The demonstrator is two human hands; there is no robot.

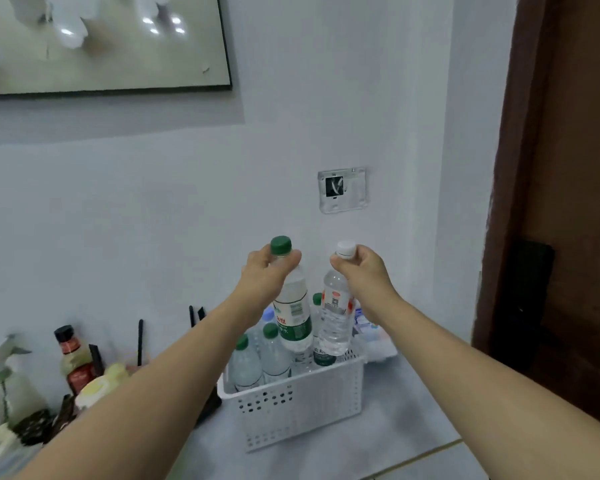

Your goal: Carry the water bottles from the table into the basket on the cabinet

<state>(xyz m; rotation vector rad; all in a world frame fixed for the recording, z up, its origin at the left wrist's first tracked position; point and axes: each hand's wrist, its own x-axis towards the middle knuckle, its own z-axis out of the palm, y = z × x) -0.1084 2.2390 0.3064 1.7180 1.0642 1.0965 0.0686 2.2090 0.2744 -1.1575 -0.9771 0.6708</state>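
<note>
My left hand (pixel 265 271) grips a green-capped water bottle (pixel 293 315) by its neck. My right hand (pixel 362 270) holds a white-capped bottle with a red label (pixel 335 317) the same way. Both bottles hang upright just above the white perforated basket (pixel 302 407) on the cabinet top; their bases are level with its rim. Several green-capped bottles (pixel 274 358) stand inside the basket, mostly on its left side and at the back.
A dark-capped sauce bottle (pixel 73 358), a spray bottle (pixel 4 372) and other clutter crowd the cabinet left of the basket. A plastic-wrapped pack (pixel 371 334) lies behind the basket on the right. A brown door (pixel 568 202) is at the right, a framed picture (pixel 101 39) above.
</note>
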